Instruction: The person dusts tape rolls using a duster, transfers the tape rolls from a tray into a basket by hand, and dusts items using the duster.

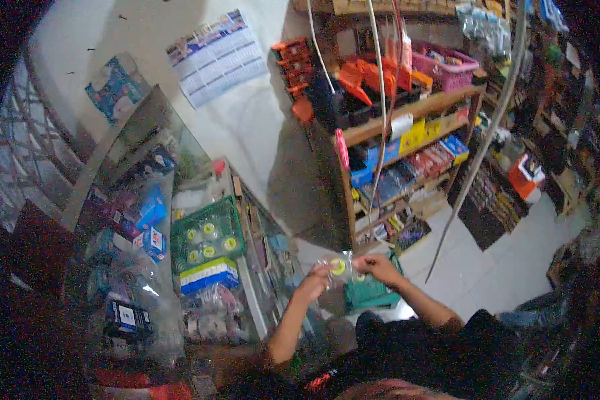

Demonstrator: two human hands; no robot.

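Note:
Between my hands is a small clear plastic packet with a round yellow-green label [339, 267]. My left hand [315, 281] is closed on its left side. On the right side my right hand [379, 268] pinches the packet's edge; the fingertips are small and blurred. Below the hands sits a green plastic basket [370, 298], its contents partly hidden by my hands and arms. To the left, on the glass counter, a second green basket [239, 230] holds several items with similar yellow-green round labels.
A blue, white and yellow box [210, 277] stands in front of the counter basket, beside bagged goods [213, 313]. Wooden shelves [407, 117] carry boxes, orange items and a pink basket [450, 79]. Cables and a long grey pole [477, 163] hang across the right. A calendar [217, 60] is on the wall.

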